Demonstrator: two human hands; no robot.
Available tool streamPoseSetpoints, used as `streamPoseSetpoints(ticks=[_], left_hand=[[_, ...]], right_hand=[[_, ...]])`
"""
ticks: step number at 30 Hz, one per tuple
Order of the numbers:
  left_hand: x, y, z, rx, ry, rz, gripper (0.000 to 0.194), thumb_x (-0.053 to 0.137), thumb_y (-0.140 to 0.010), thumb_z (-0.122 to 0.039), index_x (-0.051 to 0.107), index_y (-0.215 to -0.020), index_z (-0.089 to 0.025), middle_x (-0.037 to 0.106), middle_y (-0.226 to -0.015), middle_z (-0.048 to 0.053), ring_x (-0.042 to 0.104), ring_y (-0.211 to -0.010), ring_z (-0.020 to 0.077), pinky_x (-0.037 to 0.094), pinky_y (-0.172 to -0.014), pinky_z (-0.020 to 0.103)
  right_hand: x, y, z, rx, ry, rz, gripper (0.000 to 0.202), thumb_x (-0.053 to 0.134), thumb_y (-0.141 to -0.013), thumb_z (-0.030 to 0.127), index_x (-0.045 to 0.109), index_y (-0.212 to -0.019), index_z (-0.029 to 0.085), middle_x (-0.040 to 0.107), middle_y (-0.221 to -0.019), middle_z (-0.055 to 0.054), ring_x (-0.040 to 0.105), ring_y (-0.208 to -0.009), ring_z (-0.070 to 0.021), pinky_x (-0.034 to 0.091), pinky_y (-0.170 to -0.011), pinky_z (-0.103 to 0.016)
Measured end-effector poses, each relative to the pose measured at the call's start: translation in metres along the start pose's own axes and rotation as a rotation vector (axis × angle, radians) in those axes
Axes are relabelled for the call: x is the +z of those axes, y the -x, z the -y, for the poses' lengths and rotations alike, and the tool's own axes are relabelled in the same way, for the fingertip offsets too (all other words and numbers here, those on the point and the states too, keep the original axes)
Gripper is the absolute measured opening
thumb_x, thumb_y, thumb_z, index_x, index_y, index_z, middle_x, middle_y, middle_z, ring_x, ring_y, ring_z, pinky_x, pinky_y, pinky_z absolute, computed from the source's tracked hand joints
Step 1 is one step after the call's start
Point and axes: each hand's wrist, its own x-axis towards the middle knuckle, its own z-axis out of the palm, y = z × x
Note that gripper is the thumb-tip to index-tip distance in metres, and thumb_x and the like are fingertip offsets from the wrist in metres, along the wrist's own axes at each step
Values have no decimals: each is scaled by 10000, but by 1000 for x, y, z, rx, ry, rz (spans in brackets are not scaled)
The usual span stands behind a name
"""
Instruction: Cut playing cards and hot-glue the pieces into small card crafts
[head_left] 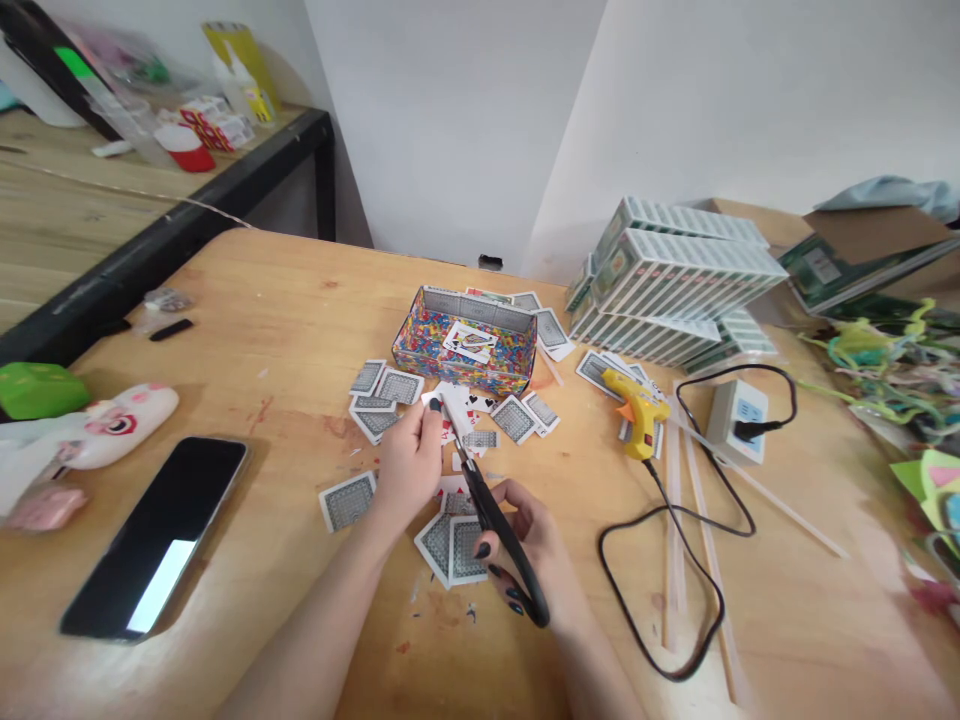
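Note:
My left hand pinches a white playing card in front of the box. In my right hand is a pair of black-handled scissors, its blades pointing away from me and meeting the card. Just beyond stands an open box with a colourful speckled inside, grey card backs along its far wall and a face card lying in it. Loose playing cards, several face down, lie around my hands, such as one card at left and another below the blades.
A yellow hot glue gun rests on cards at right, its cord looping near glue sticks and a power adapter. Stacked card boxes stand behind. A phone lies at left, beside a white pouch.

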Motion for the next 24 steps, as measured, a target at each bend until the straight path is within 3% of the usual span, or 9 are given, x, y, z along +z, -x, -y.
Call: streamPoseSetpoints(ticks=[15, 24], left_hand=[[1, -1, 1, -39, 67, 16, 260, 403, -817, -293, 343, -580, -203, 377, -502, -57, 397, -461, 93, 307, -444, 205], [4, -2, 2, -214, 310, -8, 252, 414, -812, -374, 400, -629, -202, 416, -529, -61, 417, -430, 87, 333, -395, 192]], right_hand=[[1, -1, -2, -24, 16, 6, 471, 757, -571, 424, 381, -760, 212, 457, -393, 123, 301, -265, -20, 259, -256, -116], [1, -2, -2, -66, 49, 46, 501, 715, -596, 516, 350, -765, 217, 435, -409, 122, 284, -272, -14, 222, -256, -110]])
